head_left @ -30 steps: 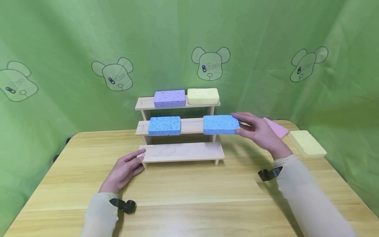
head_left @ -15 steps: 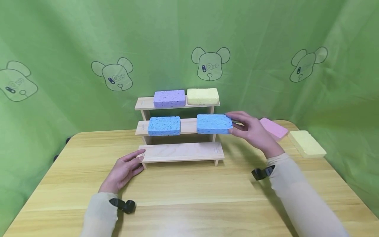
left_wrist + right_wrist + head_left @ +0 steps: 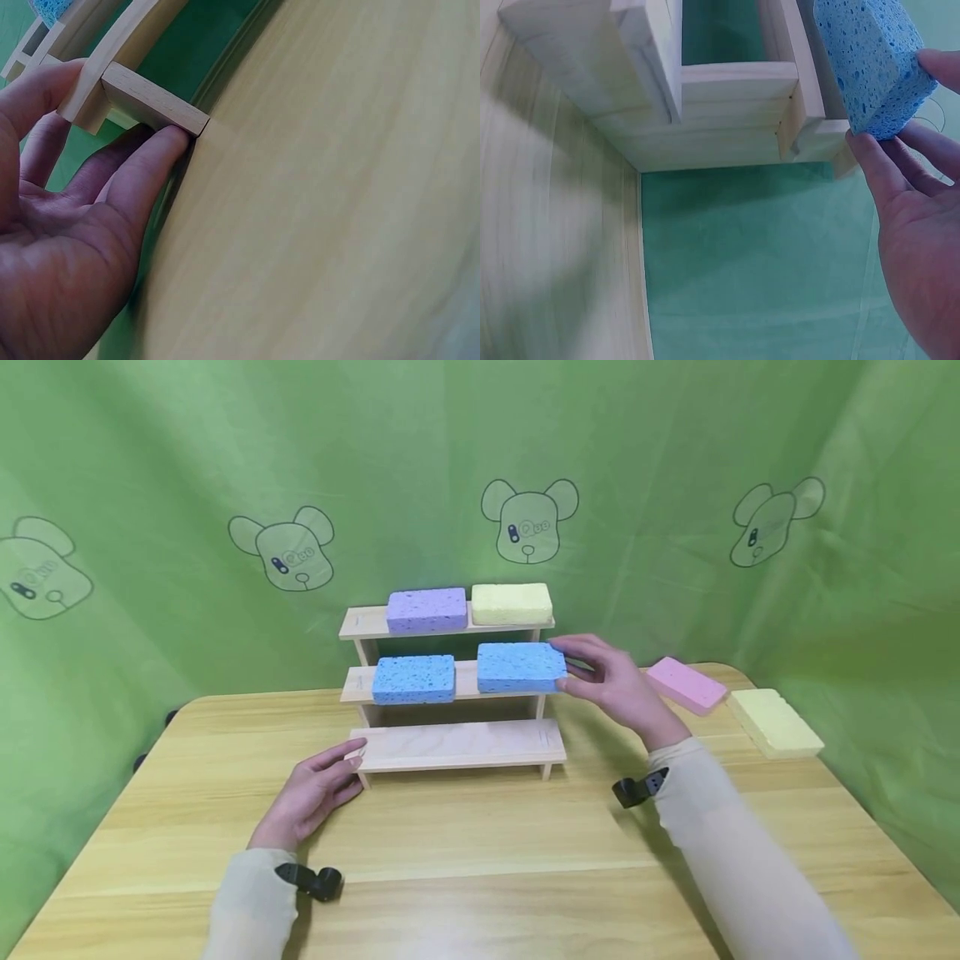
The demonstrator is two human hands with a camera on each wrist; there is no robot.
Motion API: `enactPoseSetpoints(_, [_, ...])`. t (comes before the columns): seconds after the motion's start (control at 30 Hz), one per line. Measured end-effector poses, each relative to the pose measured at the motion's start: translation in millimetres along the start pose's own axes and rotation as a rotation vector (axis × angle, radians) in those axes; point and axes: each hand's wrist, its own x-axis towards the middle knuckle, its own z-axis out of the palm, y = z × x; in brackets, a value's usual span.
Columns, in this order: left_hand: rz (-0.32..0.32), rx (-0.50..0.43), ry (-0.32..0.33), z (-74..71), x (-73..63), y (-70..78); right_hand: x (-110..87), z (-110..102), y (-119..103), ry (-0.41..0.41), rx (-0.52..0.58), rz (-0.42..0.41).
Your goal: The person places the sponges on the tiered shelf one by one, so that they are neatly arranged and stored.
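Observation:
A three-step wooden shelf [image 3: 457, 746] stands on the table. At the left end of its lowest step my left hand [image 3: 311, 793] grips the board's edge, its fingers around the board and leg in the left wrist view. My right hand [image 3: 611, 685] holds a blue sponge [image 3: 519, 667] by its right end, between thumb and fingers, over the right part of the middle step. Whether that sponge touches the board I cannot tell. Another blue sponge [image 3: 413, 680] lies on the same step, left of it, with a gap between. Above, a purple sponge [image 3: 427, 610] and a yellow sponge [image 3: 512, 604] sit on the top step.
To the right on the wooden table [image 3: 465, 877] lie a pink sponge [image 3: 686, 685] and a second yellow sponge [image 3: 776, 724]. A green curtain [image 3: 420, 460] with bear-head drawings hangs behind and around the table.
My right hand has moved left with the blue sponge, from the shelf's right end to over the middle step, rising slightly. The left hand has stayed on the lowest step.

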Motion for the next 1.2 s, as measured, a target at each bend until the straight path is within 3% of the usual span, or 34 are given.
enactPoseSetpoints(0.7, [0.006,0.004,-0.008,-0.7,-1.5,0.7,14.1,11.0,11.9,-0.043,-0.023,0.014])
enactPoseSetpoints(1.2, [-0.001,0.011,-0.008,-1.1,-1.7,0.2,6.3,0.0,16.3,-0.016,-0.071,0.044])
